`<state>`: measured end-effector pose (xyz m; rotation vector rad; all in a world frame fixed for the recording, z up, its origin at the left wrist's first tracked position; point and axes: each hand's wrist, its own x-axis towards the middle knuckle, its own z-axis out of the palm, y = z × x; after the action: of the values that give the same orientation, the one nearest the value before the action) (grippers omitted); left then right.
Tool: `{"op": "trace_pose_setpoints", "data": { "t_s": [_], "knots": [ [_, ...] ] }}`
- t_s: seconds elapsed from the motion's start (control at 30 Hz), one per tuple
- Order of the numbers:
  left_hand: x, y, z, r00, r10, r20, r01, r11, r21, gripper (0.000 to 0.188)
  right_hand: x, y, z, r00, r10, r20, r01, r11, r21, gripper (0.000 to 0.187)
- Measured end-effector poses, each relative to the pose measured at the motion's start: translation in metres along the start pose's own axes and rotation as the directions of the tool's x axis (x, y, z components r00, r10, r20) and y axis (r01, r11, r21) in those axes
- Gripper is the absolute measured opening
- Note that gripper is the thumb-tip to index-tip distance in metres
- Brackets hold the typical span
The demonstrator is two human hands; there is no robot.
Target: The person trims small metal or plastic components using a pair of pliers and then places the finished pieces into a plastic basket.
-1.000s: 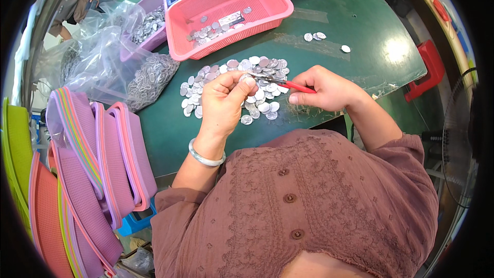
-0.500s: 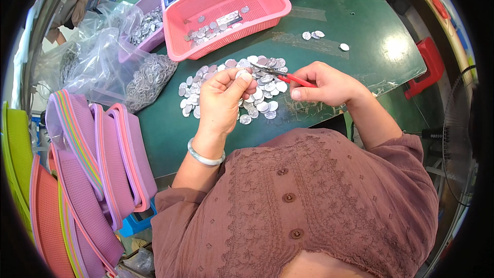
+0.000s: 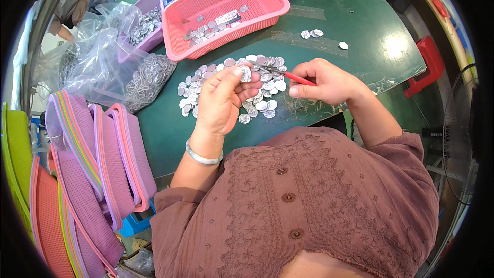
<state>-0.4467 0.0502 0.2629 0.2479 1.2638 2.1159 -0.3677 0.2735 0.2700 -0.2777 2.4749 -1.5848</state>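
Observation:
My left hand (image 3: pixel 224 91) pinches an oval silver medal (image 3: pixel 245 74) between thumb and fingers, its embossed side showing. Closed round red handles, my right hand (image 3: pixel 329 83) holds a pair of pliers (image 3: pixel 300 78). The dark jaws of the pliers reach left to just beside the medal; whether they touch it I cannot tell. Below both hands, a loose pile of similar oval silver medals (image 3: pixel 261 106) is spread over the green table (image 3: pixel 360 20). Some medals lie hidden beneath my left hand.
A pink basket (image 3: pixel 177 31) holding some medals stands beyond the pile. Left of it are a purple basket (image 3: pixel 160 0) and a clear bag of metal links (image 3: pixel 152 80). Stacked purple baskets (image 3: pixel 118 170) rise at the near left. A red clamp (image 3: pixel 428 67) grips the table's right edge.
My left hand's fingers have opened out a little and the medal now shows its embossed face. The pliers have shifted slightly. A person in the background has moved.

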Motion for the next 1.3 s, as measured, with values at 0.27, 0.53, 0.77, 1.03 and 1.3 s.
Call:
{"op": "trace_pose_setpoints", "data": {
  "t_s": [0.27,0.53,0.77,1.03,1.3],
  "knots": [
    [0.006,0.001,-0.008,0.997,-0.069,0.033,0.074,0.978,-0.194,0.031,-0.004,0.010,-0.005,0.998,0.061,-0.034,-0.058,0.996,0.068,0.032],
    [0.012,-0.003,-0.014,0.995,-0.071,0.067,0.085,0.969,-0.234,0.034,-0.010,0.026,-0.011,0.987,0.141,-0.077,-0.133,0.986,0.099,0.031],
    [0.030,-0.018,-0.027,0.994,-0.098,-0.037,0.098,0.995,0.002,0.013,-0.014,0.044,-0.009,0.955,0.262,-0.135,-0.231,0.949,0.214,0.031],
    [0.041,-0.040,-0.007,0.954,0.201,0.223,-0.240,0.060,0.969,0.017,-0.016,0.050,-0.007,0.944,0.280,-0.174,-0.224,0.932,0.287,0.029],
    [0.049,-0.046,-0.018,0.943,0.256,0.211,-0.264,0.195,0.945,0.013,-0.017,0.050,-0.008,0.945,0.276,-0.176,-0.213,0.927,0.310,0.028]
  ]
}}
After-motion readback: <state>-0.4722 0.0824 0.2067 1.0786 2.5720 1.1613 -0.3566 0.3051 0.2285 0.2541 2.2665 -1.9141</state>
